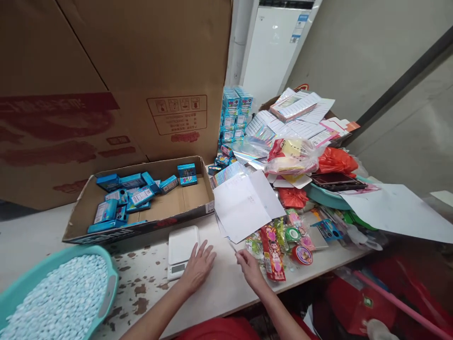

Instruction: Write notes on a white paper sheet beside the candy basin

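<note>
Slim pale stick point(232, 246): our right hand point(249, 268) is pinching it, likely for control; left hand point(200, 265) is lying spread, empty.

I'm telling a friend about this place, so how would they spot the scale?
Find the shallow cardboard tray of blue boxes. In front of its right end, by the left hand, lies the scale: flat, white, with a small grey display, unlike the white papers nearby.

A flat, rectangular white scale point(183, 244) with a grey display point(178, 268) lies face up on the table point(222, 283) at the view's seven o'clock; a slim pale object point(232, 245), indistinct, juts toward eleven o'clock from the right hand point(250, 268).
</note>
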Demonstrator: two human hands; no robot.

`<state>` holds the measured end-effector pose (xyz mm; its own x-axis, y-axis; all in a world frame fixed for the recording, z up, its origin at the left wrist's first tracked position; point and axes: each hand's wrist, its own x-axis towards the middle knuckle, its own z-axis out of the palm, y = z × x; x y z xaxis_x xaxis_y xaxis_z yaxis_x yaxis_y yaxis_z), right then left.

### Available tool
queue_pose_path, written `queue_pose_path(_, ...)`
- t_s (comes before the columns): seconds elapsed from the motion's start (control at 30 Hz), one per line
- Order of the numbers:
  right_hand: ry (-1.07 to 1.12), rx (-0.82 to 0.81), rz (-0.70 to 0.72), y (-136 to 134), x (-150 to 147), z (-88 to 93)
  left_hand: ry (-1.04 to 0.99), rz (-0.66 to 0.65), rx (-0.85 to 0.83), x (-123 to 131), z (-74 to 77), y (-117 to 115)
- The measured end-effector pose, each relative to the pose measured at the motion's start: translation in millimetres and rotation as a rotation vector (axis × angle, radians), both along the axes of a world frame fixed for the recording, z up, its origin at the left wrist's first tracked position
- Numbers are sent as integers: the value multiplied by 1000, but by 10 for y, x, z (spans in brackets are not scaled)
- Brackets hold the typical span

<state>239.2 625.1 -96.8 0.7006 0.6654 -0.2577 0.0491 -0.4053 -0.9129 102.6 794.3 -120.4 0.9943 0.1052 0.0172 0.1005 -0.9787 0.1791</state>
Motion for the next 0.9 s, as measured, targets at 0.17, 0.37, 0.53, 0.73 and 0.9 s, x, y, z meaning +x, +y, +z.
queue_pose_path(0.17,-8,12,367,120,-61,353,7,-9,-72,100,532,-73)
queue_pose_path(0.37,-56,-85,618,72,34,674,221,-69,-114,18,927,-89)
queue_pose_path(0.53,-148,-187,732,105,32,855,306,13,-294,-68,1008,-112)
queue_pose_path(0.73,-294,-315,632,-109,256,756,374,297,-391,-338,1017,220)
queue_pose_path(0.9,-244,-190,177,-322,1001,597,118,742,-905,-758,893,744)
